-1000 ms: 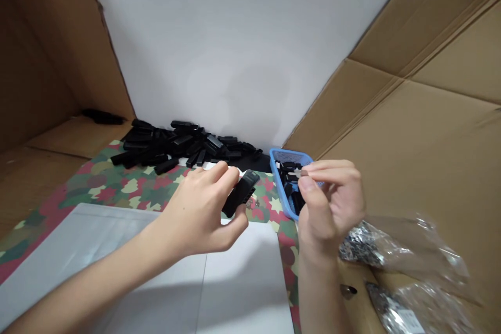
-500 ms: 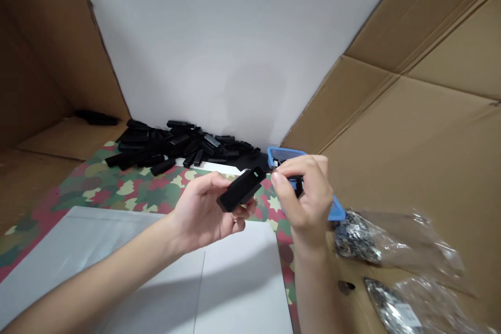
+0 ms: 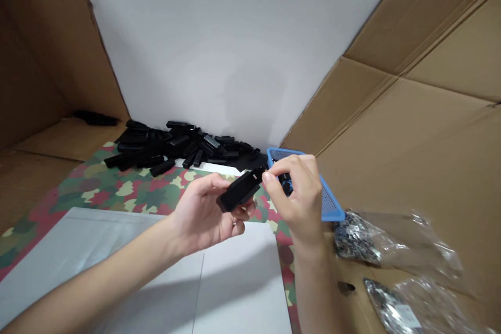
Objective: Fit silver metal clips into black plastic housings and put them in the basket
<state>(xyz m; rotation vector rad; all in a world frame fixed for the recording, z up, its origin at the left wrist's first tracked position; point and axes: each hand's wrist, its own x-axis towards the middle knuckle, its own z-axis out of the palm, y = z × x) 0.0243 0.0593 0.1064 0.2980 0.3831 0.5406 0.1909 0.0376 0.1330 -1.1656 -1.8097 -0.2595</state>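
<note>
My left hand (image 3: 209,206) grips a long black plastic housing (image 3: 241,190), hollow along its upper face, with a small light slot near its far right end. The housing is tilted, its right end raised. My right hand (image 3: 295,190) is closed in a pinch, thumb and forefinger at that right end. What the pinch holds, if anything, is too small to make out. Behind the right hand stands a blue plastic basket (image 3: 331,203) with dark parts inside, partly hidden by the hand.
Many similar black pieces (image 3: 180,146) lie heaped against the white back wall (image 3: 242,36). White sheets (image 3: 235,282) cover part of the camouflage-patterned cloth (image 3: 129,188). Clear bags of small metal parts (image 3: 356,237) lie at right beside the cardboard wall (image 3: 430,156).
My right hand has moved left and its fingertips have come up to the right end of the black housing. The left hand and housing have hardly moved.
</note>
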